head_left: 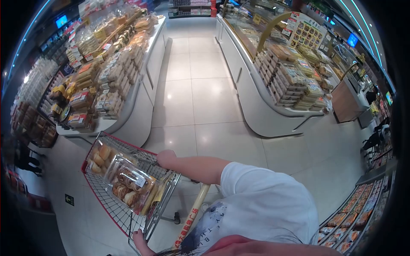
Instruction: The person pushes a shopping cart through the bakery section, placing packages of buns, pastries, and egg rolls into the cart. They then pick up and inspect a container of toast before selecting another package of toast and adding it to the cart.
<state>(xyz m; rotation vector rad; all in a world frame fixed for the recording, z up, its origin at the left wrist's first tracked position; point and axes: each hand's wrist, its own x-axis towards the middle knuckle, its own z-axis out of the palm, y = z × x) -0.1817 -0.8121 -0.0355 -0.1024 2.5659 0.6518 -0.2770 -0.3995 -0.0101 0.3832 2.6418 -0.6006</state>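
Observation:
A wire shopping cart [96, 187] with a red rim stands at the lower left. My right hand [166, 158] is closed on its upper side near the corner. My left hand [140, 242] is at the lower side, partly cut off, its visible fingers curled at the rim. Between my arms lies the pale cart handle [192, 216] with red lettering, near my white shirt; neither hand is on it. Inside the cart, a clear clamshell of round pastries [130, 184] with a white label rests beside a pack of pale buns [101, 157]. Some yellowish packaging [159, 194] lies along the near side.
A curved bakery counter [139, 115] stacked with packaged bread stands left of a tiled aisle [192, 85]. Another counter [267, 123] with stacked boxes is on the right. Wire shelves [350, 213] of packaged goods are at lower right. A dark-clothed person [27, 160] stands far left.

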